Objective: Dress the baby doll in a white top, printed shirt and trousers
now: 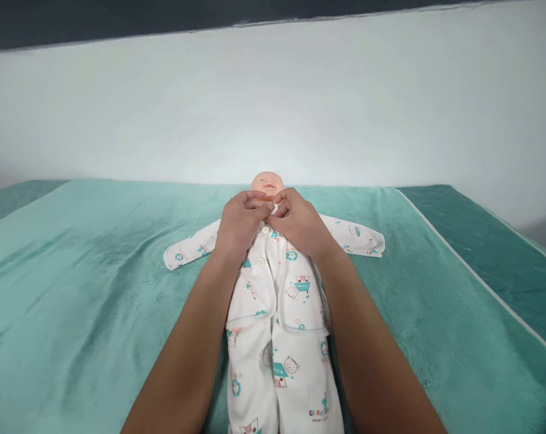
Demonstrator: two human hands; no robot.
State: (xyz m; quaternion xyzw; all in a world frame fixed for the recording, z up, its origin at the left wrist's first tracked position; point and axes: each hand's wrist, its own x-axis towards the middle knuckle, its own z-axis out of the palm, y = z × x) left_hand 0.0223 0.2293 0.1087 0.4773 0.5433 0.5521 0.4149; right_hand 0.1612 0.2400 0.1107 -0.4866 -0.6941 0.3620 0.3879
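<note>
A baby doll (267, 179) lies on its back, head away from me, dressed in a white printed jacket (300, 289) and matching trousers (291, 374). At the doll's neck, my left hand (242, 218) pinches the jacket's collar edge. My right hand (299, 220) grips the collar from the other side, the fingertips of both hands almost meeting. A small white bit of the collar shows between them. Below the hands the jacket front hangs apart toward the hem, with buttons (262, 261) along one edge. Both sleeves stretch out sideways.
A teal plush blanket (119, 289) covers the surface under the doll. Darker teal cloth with a pale border (490, 241) lies at the right. A white wall (273, 102) rises behind, with a dark band along its top.
</note>
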